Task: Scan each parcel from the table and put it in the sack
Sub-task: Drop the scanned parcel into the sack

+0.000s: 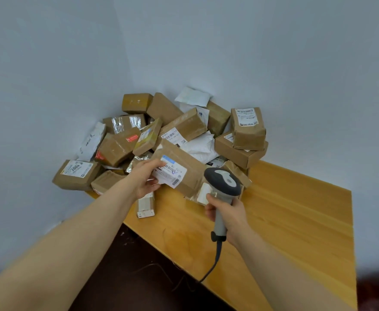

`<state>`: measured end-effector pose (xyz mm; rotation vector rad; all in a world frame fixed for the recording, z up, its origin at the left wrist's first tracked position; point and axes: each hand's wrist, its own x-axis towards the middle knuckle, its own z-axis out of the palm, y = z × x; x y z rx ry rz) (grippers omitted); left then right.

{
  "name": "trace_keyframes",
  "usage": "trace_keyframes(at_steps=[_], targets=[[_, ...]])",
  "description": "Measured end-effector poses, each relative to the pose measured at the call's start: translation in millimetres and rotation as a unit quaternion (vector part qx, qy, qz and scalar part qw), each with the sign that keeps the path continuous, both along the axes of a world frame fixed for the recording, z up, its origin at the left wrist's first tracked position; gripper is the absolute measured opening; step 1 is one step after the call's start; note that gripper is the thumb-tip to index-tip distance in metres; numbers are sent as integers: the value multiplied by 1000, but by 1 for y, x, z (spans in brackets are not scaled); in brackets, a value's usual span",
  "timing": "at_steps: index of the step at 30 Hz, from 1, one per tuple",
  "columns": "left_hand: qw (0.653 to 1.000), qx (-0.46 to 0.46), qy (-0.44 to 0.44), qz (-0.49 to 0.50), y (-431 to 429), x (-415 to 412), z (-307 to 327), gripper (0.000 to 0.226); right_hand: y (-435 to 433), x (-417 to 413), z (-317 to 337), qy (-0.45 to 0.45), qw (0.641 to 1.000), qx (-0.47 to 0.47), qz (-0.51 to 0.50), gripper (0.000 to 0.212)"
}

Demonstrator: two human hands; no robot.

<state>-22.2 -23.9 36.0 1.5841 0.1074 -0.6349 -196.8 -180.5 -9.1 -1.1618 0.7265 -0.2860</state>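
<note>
My left hand grips the near left end of a brown cardboard parcel with a white shipping label facing me, tilted up just above the table. My right hand holds a grey barcode scanner by its handle. The scanner's head sits just right of the parcel's label and points toward it. Its cable hangs down off the table edge. Behind, a heap of parcels fills the table's far corner. No sack is in view.
The wooden table stands in a corner between two pale walls. Brown boxes and white poly mailers are piled against the walls. A narrow box lies near the table's left edge. Dark floor shows below.
</note>
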Motion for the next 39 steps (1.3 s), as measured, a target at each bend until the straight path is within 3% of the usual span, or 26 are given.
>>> trace_keyframes(at_steps=[3,10,19,34,39], targets=[[999,-27,4,42,-1,4,-8,13,2,-5,11,2,996,23,82,22],[999,-3,5,53,-7,10,-22,36,7,-10,34,-2,985,27,173,7],[999,-6,-21,41,-5,14,-33,27,0,-13,32,42,989,-1,140,11],[1000,-6,-12,-2,-9,22,-44,34,6,-17,30,54,991,0,122,12],[998,-21,18,-57,-30,15,-49,30,0,-27,17,49,997,56,22,18]])
